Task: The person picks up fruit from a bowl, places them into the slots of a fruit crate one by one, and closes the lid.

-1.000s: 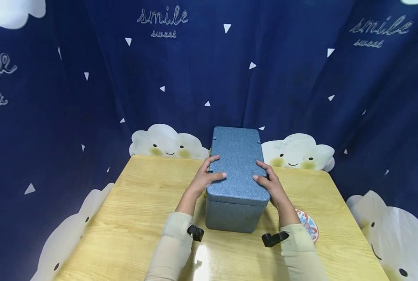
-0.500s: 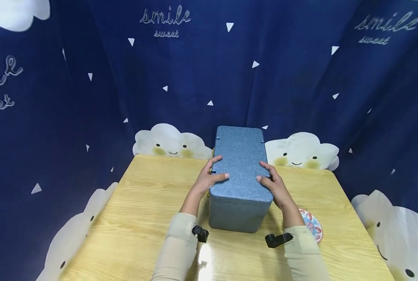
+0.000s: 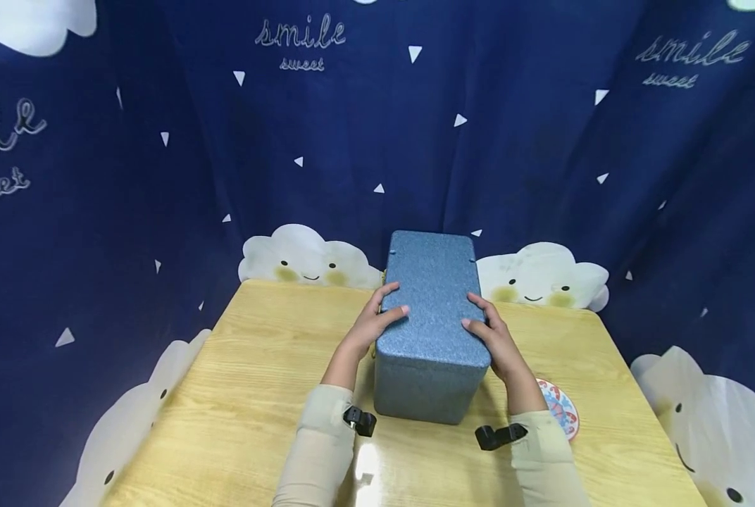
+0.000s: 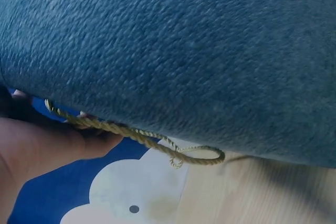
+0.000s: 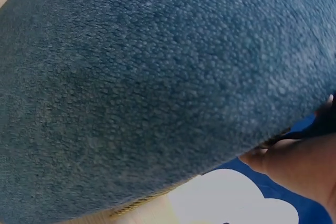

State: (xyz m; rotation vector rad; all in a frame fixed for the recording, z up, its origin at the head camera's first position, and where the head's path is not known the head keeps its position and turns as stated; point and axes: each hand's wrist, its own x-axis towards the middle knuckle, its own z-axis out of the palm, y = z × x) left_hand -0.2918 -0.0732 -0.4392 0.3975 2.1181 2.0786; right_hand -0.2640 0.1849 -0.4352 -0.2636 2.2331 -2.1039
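Observation:
A blue-grey foam box (image 3: 431, 384) with a speckled surface and a lid (image 3: 434, 331) on top stands lengthwise on the table, its narrow end toward me. My left hand (image 3: 372, 327) grips its left upper edge, thumb on the lid and fingers down the side. On the opposite edge, my right hand (image 3: 496, 341) holds it the same way. A twisted yellow rope (image 4: 139, 136) runs along the side in the left wrist view, close to the left fingers. In the right wrist view another rope (image 5: 142, 201) shows under the box's edge. Most fingertips are hidden.
A round patterned disc (image 3: 561, 410) in red, blue and white lies on the wooden table (image 3: 257, 394), partly behind the right forearm. A dark blue curtain (image 3: 352, 127) with white clouds surrounds the table's back and sides.
Both hands keep their places on the box's edges. The dark seam below the lid's front edge shows less clearly than a second ago. The view has shifted slightly.

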